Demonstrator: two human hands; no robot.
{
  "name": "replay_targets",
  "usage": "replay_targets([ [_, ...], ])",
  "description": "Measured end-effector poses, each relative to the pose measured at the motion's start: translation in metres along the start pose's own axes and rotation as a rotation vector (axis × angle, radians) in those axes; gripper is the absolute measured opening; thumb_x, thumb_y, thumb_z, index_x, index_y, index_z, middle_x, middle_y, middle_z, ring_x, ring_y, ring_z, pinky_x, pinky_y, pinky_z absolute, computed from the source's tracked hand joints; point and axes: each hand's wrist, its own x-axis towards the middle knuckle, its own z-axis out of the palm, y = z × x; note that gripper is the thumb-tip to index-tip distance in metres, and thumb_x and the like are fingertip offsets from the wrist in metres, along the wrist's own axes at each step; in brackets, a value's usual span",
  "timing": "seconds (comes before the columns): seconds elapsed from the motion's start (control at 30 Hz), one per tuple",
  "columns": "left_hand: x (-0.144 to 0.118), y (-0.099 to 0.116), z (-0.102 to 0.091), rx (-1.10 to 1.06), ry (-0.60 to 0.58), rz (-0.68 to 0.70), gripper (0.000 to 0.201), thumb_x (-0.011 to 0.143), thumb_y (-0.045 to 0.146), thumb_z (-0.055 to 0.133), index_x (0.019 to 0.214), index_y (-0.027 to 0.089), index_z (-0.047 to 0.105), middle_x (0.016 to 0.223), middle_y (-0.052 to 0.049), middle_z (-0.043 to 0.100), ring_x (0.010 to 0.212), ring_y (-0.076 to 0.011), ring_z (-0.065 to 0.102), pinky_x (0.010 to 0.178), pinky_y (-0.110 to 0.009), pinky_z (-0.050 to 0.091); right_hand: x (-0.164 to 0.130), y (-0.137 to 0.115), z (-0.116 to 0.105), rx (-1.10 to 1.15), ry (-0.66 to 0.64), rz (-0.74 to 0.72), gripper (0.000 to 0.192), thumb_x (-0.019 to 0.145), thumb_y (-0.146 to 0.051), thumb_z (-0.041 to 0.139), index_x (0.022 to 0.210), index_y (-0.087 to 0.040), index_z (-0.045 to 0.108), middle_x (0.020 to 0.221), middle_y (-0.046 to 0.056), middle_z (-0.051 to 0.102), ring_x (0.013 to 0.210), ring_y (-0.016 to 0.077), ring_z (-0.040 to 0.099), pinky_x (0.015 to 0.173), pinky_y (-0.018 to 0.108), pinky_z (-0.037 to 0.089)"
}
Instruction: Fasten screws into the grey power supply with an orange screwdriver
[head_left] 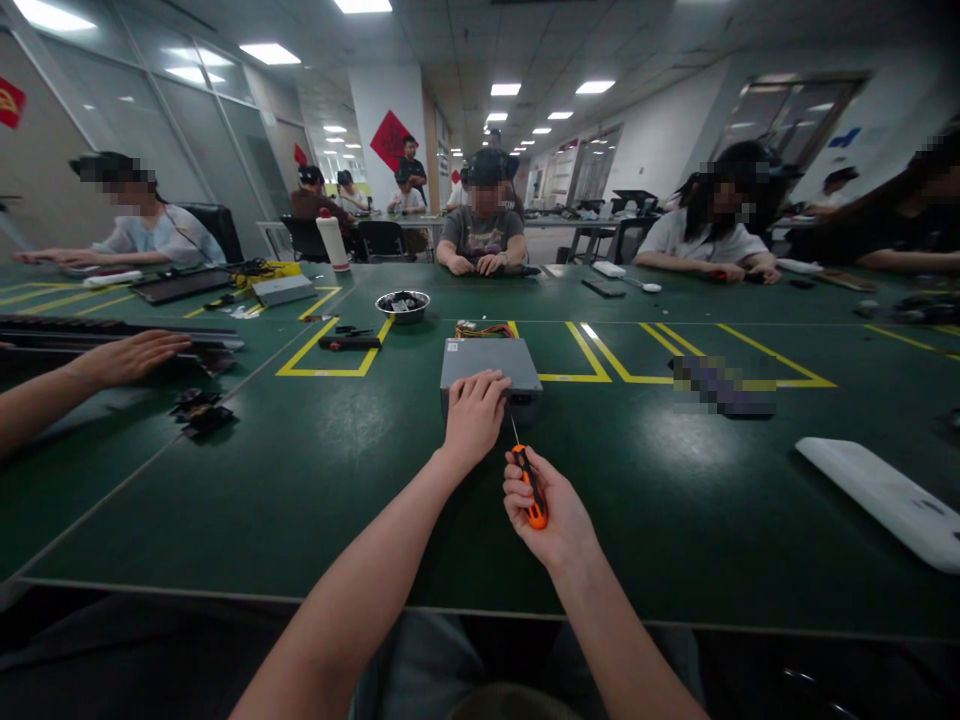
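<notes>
A grey metal computer power supply (491,360) sits on the green table in front of me, its bundle of coloured cables at the far side. My left hand (476,415) grips its near edge, with bent fingers over the top and the palm against the front. In my right hand (551,500) is a screwdriver (536,500) with an orange and black handle, the fingers wrapped round it. Its thin shaft points up toward the front face of the power supply, near the fingers of my left hand. Whether the tip touches a screw cannot be made out.
A metal bowl (403,306) of small dark parts stands beyond, left of a black tool (349,341) inside yellow tape. A white device (885,500) lies at the right. Another person's hand (131,360) reaches in at the left, near black parts (201,411). People sit across the table.
</notes>
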Motion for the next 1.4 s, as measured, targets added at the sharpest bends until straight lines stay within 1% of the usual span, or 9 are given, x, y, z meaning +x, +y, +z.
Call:
replay_targets([
  [0.3,0.000,0.001,-0.002,-0.011,0.001,0.010,0.026,0.086,0.019,0.041,0.110,0.024,0.050,0.121,-0.002,0.055,0.115,-0.0172,0.044,0.094,-0.036,0.030,-0.011,-0.014,-0.009,0.010,0.061,-0.104,0.017,0.088,-0.020,0.040,0.084,-0.009,0.052,0.056,-0.004,0.045,0.038,0.0011,0.038,0.031,0.009,0.032],
  [0.6,0.000,0.001,-0.002,-0.011,0.001,0.006,0.026,0.086,0.018,0.041,0.110,0.024,0.051,0.120,-0.002,0.055,0.116,-0.0173,0.044,0.095,-0.036,0.030,-0.007,-0.019,-0.008,-0.002,0.049,-0.117,0.014,0.087,-0.019,0.042,0.085,-0.010,0.052,0.056,-0.004,0.045,0.038,0.0017,0.039,0.031,0.010,0.034],
  [0.8,0.000,0.000,-0.002,-0.011,-0.002,0.002,0.027,0.086,0.019,0.041,0.111,0.024,0.050,0.121,-0.002,0.055,0.116,-0.0176,0.044,0.095,-0.036,0.029,-0.006,-0.022,-0.009,0.010,0.100,-0.147,0.004,0.082,-0.012,0.047,0.080,-0.013,0.050,0.064,-0.002,0.048,0.039,0.0014,0.041,0.029,0.009,0.033],
  [0.9,0.000,0.000,-0.002,-0.013,-0.004,0.005,0.027,0.086,0.019,0.042,0.111,0.024,0.050,0.121,-0.002,0.054,0.116,-0.0176,0.044,0.095,-0.036,0.029,-0.010,-0.025,-0.008,0.057,0.118,-0.113,0.007,0.083,-0.008,0.043,0.081,-0.014,0.048,0.067,-0.001,0.048,0.040,0.0002,0.041,0.030,0.006,0.033],
  [0.97,0.000,0.000,-0.001,-0.012,-0.003,0.004,0.027,0.086,0.019,0.041,0.111,0.024,0.050,0.121,-0.002,0.054,0.116,-0.0177,0.044,0.095,-0.036,0.029,-0.012,-0.027,-0.007,0.097,0.096,-0.057,0.007,0.086,-0.013,0.042,0.085,-0.012,0.048,0.068,-0.001,0.048,0.042,0.0003,0.043,0.032,0.006,0.035],
  [1.07,0.000,0.000,0.000,-0.010,-0.004,0.006,0.027,0.086,0.019,0.041,0.111,0.024,0.050,0.121,-0.002,0.054,0.116,-0.0177,0.043,0.096,-0.036,0.029,-0.015,-0.029,-0.008,0.151,0.046,0.019,0.014,0.089,-0.020,0.040,0.093,-0.011,0.049,0.066,-0.001,0.048,0.045,0.0016,0.046,0.036,0.007,0.040],
  [1.2,-0.001,0.000,0.000,-0.008,-0.008,0.006,0.029,0.085,0.018,0.042,0.111,0.024,0.050,0.123,-0.003,0.054,0.117,-0.0181,0.043,0.096,-0.037,0.029,-0.015,-0.030,-0.011,0.150,0.009,0.052,0.019,0.090,-0.021,0.036,0.099,-0.011,0.049,0.059,-0.004,0.044,0.040,0.0022,0.043,0.034,0.009,0.038],
  [1.3,-0.001,-0.001,-0.001,-0.011,-0.019,0.026,0.032,0.083,0.017,0.042,0.113,0.023,0.049,0.125,-0.003,0.052,0.120,-0.0182,0.041,0.099,-0.037,0.026,-0.014,-0.031,-0.010,0.152,-0.015,0.041,0.016,0.089,-0.022,0.037,0.095,-0.012,0.048,0.061,-0.004,0.044,0.038,0.0017,0.040,0.030,0.009,0.034],
  [1.4,-0.001,-0.002,-0.003,-0.012,-0.028,0.046,0.035,0.081,0.014,0.042,0.114,0.023,0.048,0.128,-0.003,0.050,0.122,-0.0175,0.039,0.103,-0.038,0.022,-0.013,-0.030,-0.008,0.165,0.008,0.009,0.007,0.087,-0.018,0.040,0.088,-0.014,0.046,0.068,-0.002,0.046,0.041,0.0009,0.040,0.029,0.007,0.032],
])
